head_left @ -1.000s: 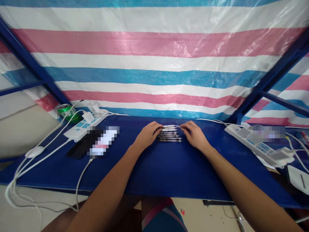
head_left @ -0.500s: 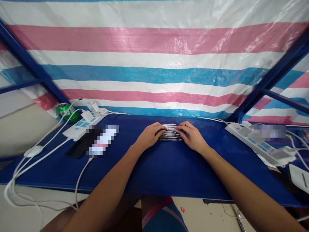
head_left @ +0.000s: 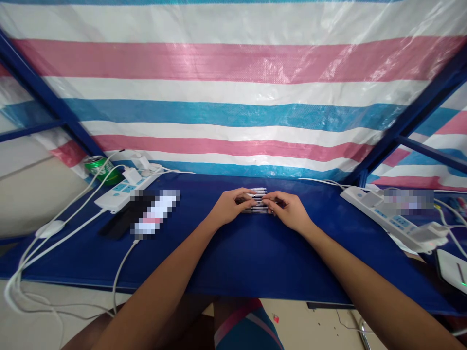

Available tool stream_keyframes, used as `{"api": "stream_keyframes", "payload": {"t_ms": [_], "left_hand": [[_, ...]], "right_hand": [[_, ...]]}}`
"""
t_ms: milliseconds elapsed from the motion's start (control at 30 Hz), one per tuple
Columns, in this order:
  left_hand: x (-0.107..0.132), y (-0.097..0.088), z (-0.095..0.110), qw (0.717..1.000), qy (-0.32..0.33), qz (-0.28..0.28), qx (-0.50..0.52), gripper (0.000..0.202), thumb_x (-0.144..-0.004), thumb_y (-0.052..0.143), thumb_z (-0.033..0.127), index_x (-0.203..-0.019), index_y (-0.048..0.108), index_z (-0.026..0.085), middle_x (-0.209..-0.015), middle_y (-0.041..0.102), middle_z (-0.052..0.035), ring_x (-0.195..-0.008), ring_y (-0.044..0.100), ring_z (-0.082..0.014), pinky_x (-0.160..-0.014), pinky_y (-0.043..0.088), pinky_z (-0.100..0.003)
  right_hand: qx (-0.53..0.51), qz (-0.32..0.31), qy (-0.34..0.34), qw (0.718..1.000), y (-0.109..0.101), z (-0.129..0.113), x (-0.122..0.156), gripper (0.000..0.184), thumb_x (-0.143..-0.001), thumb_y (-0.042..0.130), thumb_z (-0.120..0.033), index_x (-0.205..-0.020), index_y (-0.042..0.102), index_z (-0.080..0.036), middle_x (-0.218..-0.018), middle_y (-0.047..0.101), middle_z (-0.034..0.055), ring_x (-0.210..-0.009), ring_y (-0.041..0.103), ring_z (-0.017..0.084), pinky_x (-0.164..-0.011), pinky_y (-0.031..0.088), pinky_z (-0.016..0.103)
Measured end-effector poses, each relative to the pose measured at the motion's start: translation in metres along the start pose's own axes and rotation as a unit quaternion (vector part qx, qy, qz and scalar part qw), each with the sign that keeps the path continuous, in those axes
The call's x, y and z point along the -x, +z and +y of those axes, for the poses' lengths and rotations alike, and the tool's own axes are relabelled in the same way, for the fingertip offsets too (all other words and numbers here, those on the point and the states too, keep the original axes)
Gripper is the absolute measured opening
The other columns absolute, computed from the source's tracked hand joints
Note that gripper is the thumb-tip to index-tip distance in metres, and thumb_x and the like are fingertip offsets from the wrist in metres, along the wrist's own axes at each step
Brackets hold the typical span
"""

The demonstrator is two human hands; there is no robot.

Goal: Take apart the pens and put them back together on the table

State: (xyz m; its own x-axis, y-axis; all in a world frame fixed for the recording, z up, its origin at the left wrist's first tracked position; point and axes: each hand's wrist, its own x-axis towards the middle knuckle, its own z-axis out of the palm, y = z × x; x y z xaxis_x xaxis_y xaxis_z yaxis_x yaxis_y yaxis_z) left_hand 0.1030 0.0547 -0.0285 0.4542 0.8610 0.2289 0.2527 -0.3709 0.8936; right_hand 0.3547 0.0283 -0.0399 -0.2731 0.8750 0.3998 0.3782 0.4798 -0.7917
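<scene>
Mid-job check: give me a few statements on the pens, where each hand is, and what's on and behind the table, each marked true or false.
1. The left hand and right hand are at opposite ends of the pens. True.
2. The pens stand upright. False: they lie side by side on the blue table.
3. The left strip and right strip lie on either side of the pens. True.
4. The can is beside the right strip. False: it is by the left strip.
5. A striped sheet hangs behind the table. True.
6. The left hand is on the left strip. False: it is at the pens.
</scene>
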Motion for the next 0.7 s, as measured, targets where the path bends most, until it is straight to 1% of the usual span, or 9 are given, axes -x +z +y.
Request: {"api": "stream_keyframes", "payload": {"t_ms": [67,133,233,300,400,433,533,600,700], "left_hand": [[0.0000,0.0002,0.0011,1.000,0.007,0.009,0.003,0.047,-0.088,0.081,0.045,-0.129,0.074,0.023,-0.112,0.083,-0.0063,-0.101,0.078,-0.0251,-0.089,0.064,-0.037],[0.0004,-0.0004,0.0027,1.000,0.009,0.025,-0.013,0.045,-0.090,0.079,0.047,-0.129,0.075,0.024,-0.118,0.081,-0.0067,-0.103,0.078,-0.0248,-0.088,0.063,-0.036],[0.0005,-0.0023,0.0039,0.998,-0.003,0.029,-0.048,0.037,-0.101,0.065,0.051,-0.122,0.079,0.024,-0.107,0.082,-0.0052,-0.096,0.077,-0.0230,-0.085,0.062,-0.035],[-0.0003,-0.0036,0.0033,0.997,0.008,0.029,-0.071,0.035,-0.098,0.070,0.048,-0.121,0.079,0.024,-0.106,0.082,-0.0049,-0.094,0.076,-0.0226,-0.086,0.061,-0.035],[-0.0020,-0.0049,0.0013,0.994,0.041,0.047,-0.093,0.056,-0.085,0.085,0.043,-0.136,0.071,0.026,-0.126,0.078,-0.0068,-0.105,0.074,-0.0240,-0.088,0.059,-0.035],[-0.0024,-0.0052,0.0007,0.994,0.037,0.048,-0.087,0.059,-0.086,0.083,0.044,-0.140,0.068,0.026,-0.128,0.077,-0.0073,-0.107,0.074,-0.0240,-0.088,0.059,-0.035],[-0.0025,-0.0061,-0.0011,0.997,0.006,0.034,-0.067,0.050,-0.099,0.069,0.047,-0.144,0.065,0.025,-0.116,0.080,-0.0068,-0.099,0.075,-0.0223,-0.085,0.060,-0.035],[-0.0023,-0.0062,-0.0024,0.997,0.023,0.027,-0.067,0.054,-0.096,0.073,0.042,-0.147,0.063,0.025,-0.120,0.079,-0.0075,-0.103,0.075,-0.0231,-0.088,0.060,-0.036],[-0.0020,-0.0055,-0.0038,0.996,0.050,0.033,-0.058,0.076,-0.087,0.083,0.039,-0.156,0.052,0.026,-0.136,0.074,-0.0095,-0.117,0.071,-0.0249,-0.094,0.059,-0.036]], "right_hand": [[-0.030,0.000,0.040,0.999,0.0009,0.0015,-0.0003,0.034,-0.100,0.064,-0.057,-0.107,0.076,-0.026,-0.072,0.074,0.0013,-0.060,0.068,0.020,-0.062,0.059,0.035],[-0.051,0.009,0.061,0.997,0.0018,0.0024,-0.0012,0.039,-0.097,0.067,-0.062,-0.105,0.075,-0.025,-0.068,0.072,0.0005,-0.056,0.065,0.019,-0.058,0.056,0.034],[-0.073,0.025,0.077,0.994,0.0017,0.0025,-0.0029,0.042,-0.094,0.070,-0.065,-0.103,0.075,-0.024,-0.069,0.073,0.0014,-0.055,0.065,0.019,-0.057,0.056,0.034],[-0.082,0.030,0.082,0.993,0.0010,0.0023,-0.0037,0.042,-0.094,0.071,-0.064,-0.103,0.075,-0.024,-0.070,0.073,0.0017,-0.056,0.065,0.019,-0.059,0.056,0.035],[-0.088,0.038,0.085,0.992,-0.0002,0.0027,-0.0042,0.043,-0.093,0.071,-0.065,-0.102,0.075,-0.024,-0.070,0.073,0.0021,-0.056,0.064,0.020,-0.058,0.056,0.035],[-0.090,0.038,0.085,0.992,-0.0005,0.0031,-0.0042,0.043,-0.093,0.071,-0.066,-0.102,0.075,-0.024,-0.071,0.073,0.0022,-0.056,0.065,0.020,-0.058,0.056,0.035],[-0.089,0.038,0.087,0.992,-0.0007,0.0048,-0.0043,0.042,-0.093,0.072,-0.065,-0.102,0.075,-0.024,-0.071,0.074,0.0025,-0.057,0.065,0.020,-0.059,0.057,0.036],[-0.085,0.040,0.089,0.992,-0.0006,0.0060,-0.0044,0.042,-0.093,0.072,-0.065,-0.103,0.075,-0.024,-0.071,0.074,0.0027,-0.057,0.065,0.021,-0.059,0.056,0.037],[-0.084,0.041,0.091,0.991,-0.0004,0.0075,-0.0044,0.042,-0.093,0.072,-0.065,-0.103,0.076,-0.024,-0.072,0.074,0.0031,-0.057,0.065,0.021,-0.059,0.057,0.037]]}}
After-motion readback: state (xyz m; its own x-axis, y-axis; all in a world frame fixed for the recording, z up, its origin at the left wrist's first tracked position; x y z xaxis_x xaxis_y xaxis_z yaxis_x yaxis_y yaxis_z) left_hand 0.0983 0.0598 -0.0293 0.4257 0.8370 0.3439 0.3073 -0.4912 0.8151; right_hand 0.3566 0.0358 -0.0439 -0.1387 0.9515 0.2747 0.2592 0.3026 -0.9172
